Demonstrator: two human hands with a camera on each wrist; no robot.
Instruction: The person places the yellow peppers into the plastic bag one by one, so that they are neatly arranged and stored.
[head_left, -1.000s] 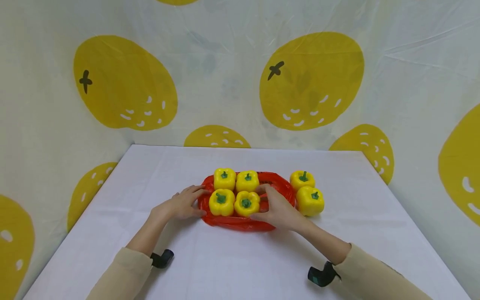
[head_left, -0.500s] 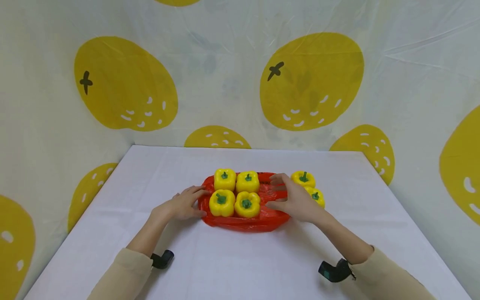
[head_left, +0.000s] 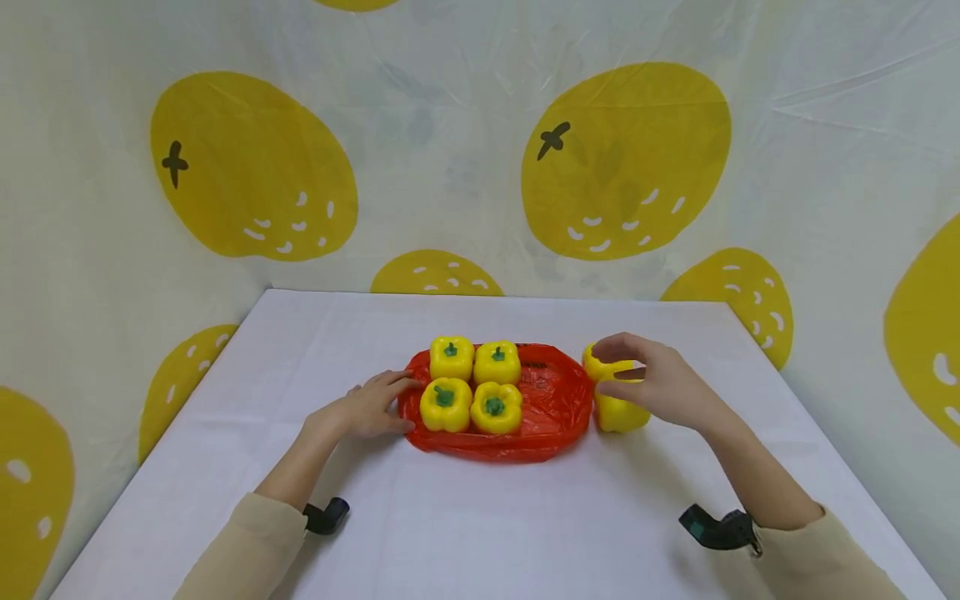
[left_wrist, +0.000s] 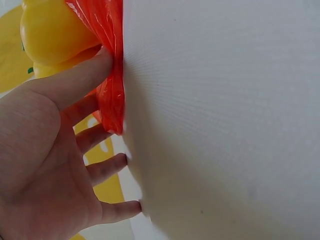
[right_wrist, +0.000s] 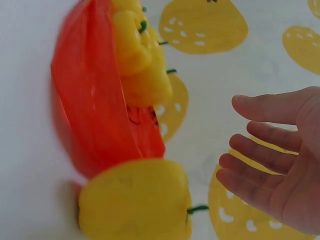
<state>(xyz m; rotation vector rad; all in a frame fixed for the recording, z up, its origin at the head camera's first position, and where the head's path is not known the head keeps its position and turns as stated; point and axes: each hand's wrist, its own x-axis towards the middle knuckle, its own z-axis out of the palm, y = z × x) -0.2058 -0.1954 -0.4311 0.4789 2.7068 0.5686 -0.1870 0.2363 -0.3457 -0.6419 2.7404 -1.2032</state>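
Observation:
A red plastic bag [head_left: 551, 408], rolled open on the table, holds several yellow bell peppers with green stems, among them a front right one [head_left: 496, 409]. My left hand [head_left: 372, 406] rests at the bag's left rim; in the left wrist view its thumb [left_wrist: 87, 75] touches the red plastic and the fingers are spread. Right of the bag lie two more bell peppers, a near one [head_left: 619, 414] and a far one [head_left: 596, 364]. Above them hovers my right hand [head_left: 667, 385], partly covering both. The right wrist view shows it apart from the near pepper, fingers loosely extended, nothing held.
A white cloth covers the table [head_left: 450, 533]. Behind it hangs a pale curtain [head_left: 442, 167] printed with large yellow fruit. The right half of the bag's inside shows bare red plastic. A small black wrist camera [head_left: 720, 529] hangs from the right sleeve.
My right hand has moved right, from beside the front right pepper in the bag to above the two peppers outside. The left hand has stayed at the bag's left rim.

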